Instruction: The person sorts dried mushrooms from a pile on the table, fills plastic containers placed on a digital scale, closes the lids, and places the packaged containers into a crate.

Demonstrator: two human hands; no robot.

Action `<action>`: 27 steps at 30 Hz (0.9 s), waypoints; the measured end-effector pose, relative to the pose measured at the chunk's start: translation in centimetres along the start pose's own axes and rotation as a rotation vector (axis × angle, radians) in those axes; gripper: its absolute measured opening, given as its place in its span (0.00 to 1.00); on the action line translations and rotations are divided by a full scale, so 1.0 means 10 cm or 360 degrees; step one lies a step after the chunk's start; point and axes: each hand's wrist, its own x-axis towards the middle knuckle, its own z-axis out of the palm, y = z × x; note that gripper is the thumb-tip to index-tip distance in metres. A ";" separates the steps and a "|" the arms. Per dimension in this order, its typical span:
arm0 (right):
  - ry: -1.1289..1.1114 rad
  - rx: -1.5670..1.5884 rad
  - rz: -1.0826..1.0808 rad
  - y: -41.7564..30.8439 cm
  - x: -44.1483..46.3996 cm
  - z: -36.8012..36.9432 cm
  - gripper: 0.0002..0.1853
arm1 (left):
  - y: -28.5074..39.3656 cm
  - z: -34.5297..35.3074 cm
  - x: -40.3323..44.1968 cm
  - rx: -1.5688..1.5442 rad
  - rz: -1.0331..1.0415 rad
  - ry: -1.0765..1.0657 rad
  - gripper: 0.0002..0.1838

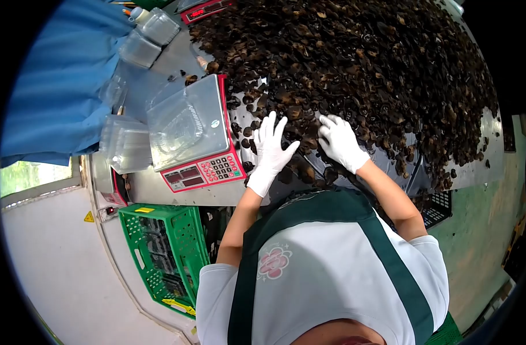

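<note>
My left hand (269, 150), in a white glove, lies over the near edge of a big heap of dark brown, mushroom-like pieces (355, 75). Its fingers are spread and hold nothing. To the right, my gloved right hand (340, 144) rests at the same edge, fingers bent a little but apart, touching the pieces. Several loose pieces (306, 172) lie between my hands and the apron. Left of my left hand stands a red and silver digital scale (202, 172) with a clear plastic clamshell box (179, 129) on its plate.
Stacked clear boxes (125, 144) stand left of the scale, with more boxes (139, 49) farther back. A second scale (208, 10) is at the far edge. Below the metal table are a green crate (159, 215) holding black trays and a black crate (438, 210). Blue curtain (62, 80) hangs left.
</note>
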 end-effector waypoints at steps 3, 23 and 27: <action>-0.0327 -0.0003 -0.0060 0.00 -0.21 -0.19 0.10 | -0.02 0.14 -0.02 0.0221 0.0020 -0.0256 0.36; -0.0047 0.0201 0.0560 0.42 -0.33 -0.86 0.12 | -0.75 -5.38 2.71 0.0961 -0.0026 0.1789 0.51; -0.0073 0.0268 0.0515 0.36 -0.29 -0.68 0.13 | -1.04 -5.72 2.95 0.0815 -0.0181 0.1702 0.44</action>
